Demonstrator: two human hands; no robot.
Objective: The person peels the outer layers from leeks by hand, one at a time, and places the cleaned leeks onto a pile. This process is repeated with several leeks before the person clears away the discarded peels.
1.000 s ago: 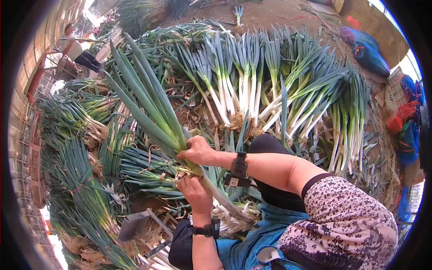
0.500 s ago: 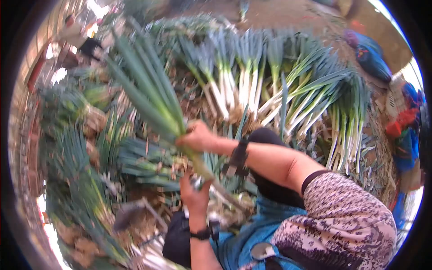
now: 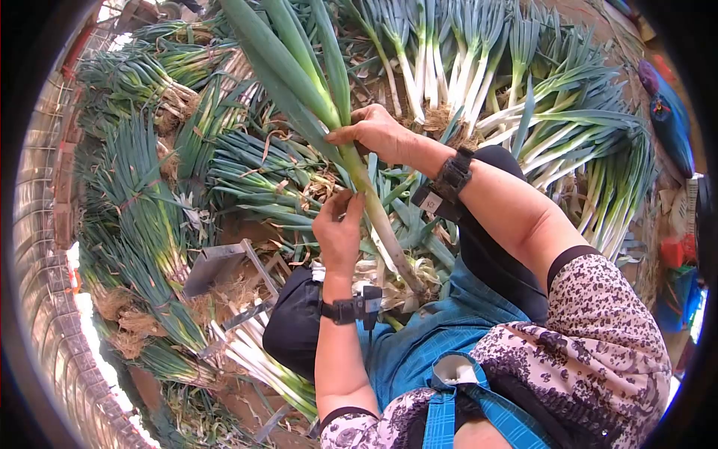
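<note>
A single large green onion [image 3: 380, 217] stands slanted in front of me, its thick leaves reaching the top edge and its root end down near my lap. My right hand [image 3: 378, 135] is closed round the stalk just below where the leaves fan out. Lower down, my left hand [image 3: 340, 224] pinches at the side of the stalk with thumb and fingertips. Peeled-looking leaf scraps lie about the root end, between my knees.
Loose green onions [image 3: 426, 67] lie fanned out ahead and to the right. Tied bundles [image 3: 138, 202] are heaped on the left. A metal frame with a grey plate [image 3: 215, 268] stands by my left knee, beside white-stemmed onions [image 3: 262, 359]. Blue bags [image 3: 669, 123] lie far right.
My view has tilted lower, so the scene sits differently. My left hand has come up along the stalk, its fingers now closer to my right hand, which still grips the onion.
</note>
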